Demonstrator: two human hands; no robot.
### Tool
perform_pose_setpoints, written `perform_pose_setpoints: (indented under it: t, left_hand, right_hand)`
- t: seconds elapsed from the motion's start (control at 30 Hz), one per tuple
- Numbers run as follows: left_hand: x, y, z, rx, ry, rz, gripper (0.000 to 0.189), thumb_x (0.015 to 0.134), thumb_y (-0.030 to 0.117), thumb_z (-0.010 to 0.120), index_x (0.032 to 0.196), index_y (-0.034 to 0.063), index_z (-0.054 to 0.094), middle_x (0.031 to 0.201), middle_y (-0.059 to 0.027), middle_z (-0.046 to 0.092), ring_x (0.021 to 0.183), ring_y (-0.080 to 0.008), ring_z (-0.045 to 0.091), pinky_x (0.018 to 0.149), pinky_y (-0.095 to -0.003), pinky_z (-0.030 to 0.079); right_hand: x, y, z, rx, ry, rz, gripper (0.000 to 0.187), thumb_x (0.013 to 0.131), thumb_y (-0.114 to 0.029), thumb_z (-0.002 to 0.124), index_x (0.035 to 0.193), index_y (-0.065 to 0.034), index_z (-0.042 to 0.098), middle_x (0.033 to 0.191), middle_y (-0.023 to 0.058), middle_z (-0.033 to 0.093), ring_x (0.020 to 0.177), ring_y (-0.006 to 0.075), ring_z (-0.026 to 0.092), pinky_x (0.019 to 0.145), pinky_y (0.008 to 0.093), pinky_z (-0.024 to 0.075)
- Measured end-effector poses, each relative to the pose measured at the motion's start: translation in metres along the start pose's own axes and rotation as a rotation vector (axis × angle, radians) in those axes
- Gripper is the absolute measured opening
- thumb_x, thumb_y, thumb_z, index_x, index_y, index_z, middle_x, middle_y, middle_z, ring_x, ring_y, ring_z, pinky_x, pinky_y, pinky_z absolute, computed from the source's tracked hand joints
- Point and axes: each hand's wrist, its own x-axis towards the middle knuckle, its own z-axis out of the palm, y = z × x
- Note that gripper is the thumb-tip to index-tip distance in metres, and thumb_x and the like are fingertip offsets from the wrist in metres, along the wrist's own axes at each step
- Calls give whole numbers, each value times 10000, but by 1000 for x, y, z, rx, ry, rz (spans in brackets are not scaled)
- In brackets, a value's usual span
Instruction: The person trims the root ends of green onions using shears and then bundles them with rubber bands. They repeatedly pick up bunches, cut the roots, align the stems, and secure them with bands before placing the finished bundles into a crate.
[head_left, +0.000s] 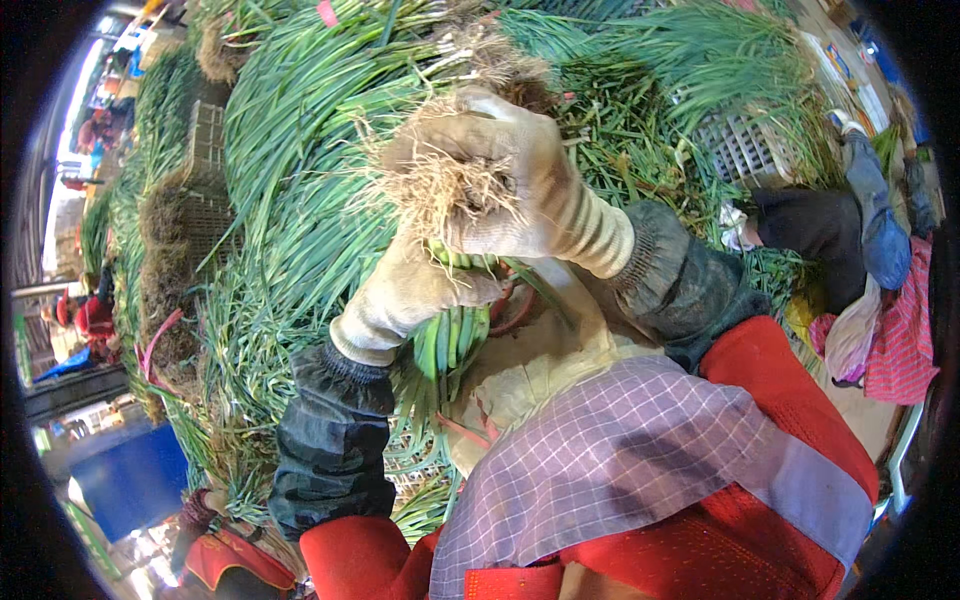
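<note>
A bundle of green leafy stalks, which look like scallions or Chinese chives (450, 341), stands roots up before me, its pale stringy roots (457, 187) spread toward the camera. Gloved in soiled off-white knit, my left hand (416, 281) wraps around the green stalks below the roots. My right hand (517, 172), in a matching glove, is curled around the root end, partly blurred; its far fingers are hard to make out. The leaves hang down over a pale sheet (540, 367) by my checked apron (600, 450).
Long green stalks (300, 150) are heaped in front and to the left. Plastic crates (750, 150) with more greens stand at the right, others (206, 150) at the left. A co-worker's dark-clad leg (814, 232) is at the right; another person (232, 559) is at the lower left.
</note>
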Motion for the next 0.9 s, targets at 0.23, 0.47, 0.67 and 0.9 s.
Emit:
perform_pose_setpoints:
  t: [0.23,0.47,0.67,0.9]
  left_hand:
    - [-25,14,2,-196,184,-373,495,746,31,736,1234,-21,672,1079,-95,739,956,-227,684,914,-373,532]
    - [-57,-81,-62,280,133,-268,1176,610,265,971,1566,74,314,1544,-165,451,1383,-298,475,1186,-473,351]
    - [0,7,40,27,186,192,1168,616,260,938,1579,75,303,1543,-181,455,1382,-339,477,1149,-491,400]
    - [2,-8,25,179,186,216,1259,645,384,929,1613,78,185,1563,-227,401,1374,-395,476,1124,-527,434]
  right_hand:
    - [-54,5,-114,-177,22,540,913,846,-537,797,1546,-96,412,1522,152,497,1343,314,539,1102,445,463]
    - [-223,-80,-276,-885,-544,1319,343,867,-385,648,918,-63,754,905,205,724,861,405,696,801,483,550]
    - [-380,-128,-290,-971,-669,1827,285,799,-279,661,971,-83,778,970,212,735,925,377,716,845,477,558]
    - [-450,-111,-234,-1150,-137,1786,281,836,-282,657,931,-45,773,932,223,738,876,392,720,825,500,560]
